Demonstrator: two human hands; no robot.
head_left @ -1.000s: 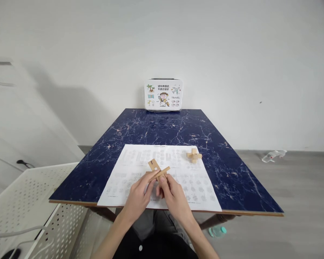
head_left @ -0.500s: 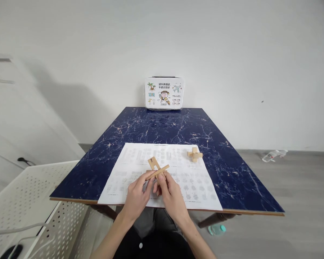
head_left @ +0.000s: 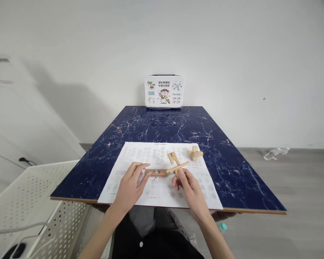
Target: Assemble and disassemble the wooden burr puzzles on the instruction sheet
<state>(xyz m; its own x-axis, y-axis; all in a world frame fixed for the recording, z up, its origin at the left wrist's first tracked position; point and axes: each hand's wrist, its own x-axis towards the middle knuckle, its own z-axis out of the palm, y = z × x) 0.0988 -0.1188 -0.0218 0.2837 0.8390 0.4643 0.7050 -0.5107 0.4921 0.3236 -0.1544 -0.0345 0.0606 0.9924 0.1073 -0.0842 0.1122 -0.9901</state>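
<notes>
Fingers (head_left: 183, 178) of the right hand (head_left: 193, 189) pinch crossed wooden pieces (head_left: 177, 167), left hand (head_left: 129, 187) spread (contact unclear) at a slotted bar (head_left: 162, 173).

- A white case (head_left: 164, 91) printed with a cartoon figure, a palm tree and an airplane is stood upright at twelve o'clock, on the far edge of the blue marble-patterned bench (head_left: 162, 126).
- The pale wall (head_left: 232, 54) is seen behind it, marked by a small dark speck toward three o'clock.
- Clear crumpled plastic (head_left: 277, 153) is left on the grey floor (head_left: 259, 187) at three o'clock.
- A teal-capped bottle (head_left: 222, 226) is partly hidden at five o'clock.
- A perforated white basket (head_left: 24, 187) is crossed by a grey cable (head_left: 18, 229) at eight o'clock.
</notes>
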